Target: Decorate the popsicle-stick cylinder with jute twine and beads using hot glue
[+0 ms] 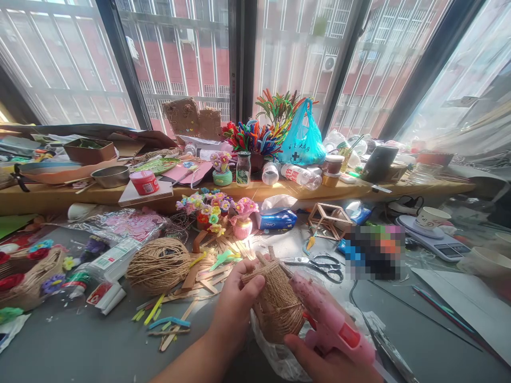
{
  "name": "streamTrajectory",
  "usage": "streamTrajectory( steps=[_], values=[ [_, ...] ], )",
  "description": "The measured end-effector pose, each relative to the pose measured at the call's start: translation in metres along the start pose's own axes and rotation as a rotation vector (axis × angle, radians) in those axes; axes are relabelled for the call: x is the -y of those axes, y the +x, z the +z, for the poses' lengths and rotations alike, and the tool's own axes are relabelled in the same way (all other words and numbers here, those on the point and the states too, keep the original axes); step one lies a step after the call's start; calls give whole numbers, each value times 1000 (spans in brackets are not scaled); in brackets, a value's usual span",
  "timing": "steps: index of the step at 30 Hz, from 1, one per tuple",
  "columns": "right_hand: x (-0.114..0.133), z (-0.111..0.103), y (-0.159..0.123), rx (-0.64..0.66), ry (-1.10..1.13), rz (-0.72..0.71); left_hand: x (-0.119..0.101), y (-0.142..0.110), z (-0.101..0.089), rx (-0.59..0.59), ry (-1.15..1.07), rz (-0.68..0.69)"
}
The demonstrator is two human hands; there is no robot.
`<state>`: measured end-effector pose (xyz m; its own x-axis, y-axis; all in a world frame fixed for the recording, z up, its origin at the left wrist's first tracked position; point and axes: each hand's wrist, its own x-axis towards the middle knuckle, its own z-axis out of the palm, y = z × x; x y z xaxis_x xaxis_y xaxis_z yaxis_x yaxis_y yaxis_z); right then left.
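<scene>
My left hand (237, 298) grips the upper part of a twine-wrapped piece (278, 298), a rounded form wound in brown jute cord with short stubs on top. In my right hand (319, 361) is a pink hot glue gun (333, 322), its nozzle end against or very close to the upper right side of the wrapped form. The thumb of that hand lies near the form's lower edge. Under the form is a crumpled clear plastic bag (279, 354). Black-handled scissors (325, 266) lie just behind the wrapped form.
A ball of jute twine (159, 264) sits left of my hands, beside scattered wooden sticks (207, 279). Pipe-cleaner flowers in a pink pot (242, 226) stand behind. To the right are a wooden frame (329, 221), a kitchen scale (435, 239) and a cable (359, 303). A crowded shelf (191, 197) runs under the windows.
</scene>
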<state>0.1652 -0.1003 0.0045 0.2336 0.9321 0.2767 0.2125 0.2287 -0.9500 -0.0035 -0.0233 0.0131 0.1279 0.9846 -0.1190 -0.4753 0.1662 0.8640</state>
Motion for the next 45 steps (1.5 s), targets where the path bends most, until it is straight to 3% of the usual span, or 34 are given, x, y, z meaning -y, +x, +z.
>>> streamTrajectory(
  steps=[3, 5, 8, 9, 11, 15, 21, 25, 31, 45],
  values=[
    [2, 1, -2, -55, -93, -30, -2, -3, 1, 4, 7, 9],
    [2, -1, -2, -12, -74, 80, -8, -7, 3, 72, -55, 0],
    [-1, -5, 3, 60, 222, 239, -19, -8, 7, 298, -266, -111],
    [-3, -6, 5, 70, 349, 266, -21, -6, 7, 306, -320, -154],
    [-6, -7, 10, 76, 524, 297, -20, 2, 5, 168, -363, -110],
    [-6, -6, 14, 72, 571, 319, -8, 20, -5, -189, -182, 152],
    [-4, -5, 10, 11, 574, 319, -8, 24, -12, -227, -208, 32],
    [-3, -7, 12, -36, 556, 328, -15, 21, -11, -182, -185, -44],
    [-1, -6, 12, -81, 573, 312, -19, 20, -9, -116, -150, 29],
    [2, -6, 12, -50, 614, 336, -13, 23, -11, -157, -110, -17]
  ],
)
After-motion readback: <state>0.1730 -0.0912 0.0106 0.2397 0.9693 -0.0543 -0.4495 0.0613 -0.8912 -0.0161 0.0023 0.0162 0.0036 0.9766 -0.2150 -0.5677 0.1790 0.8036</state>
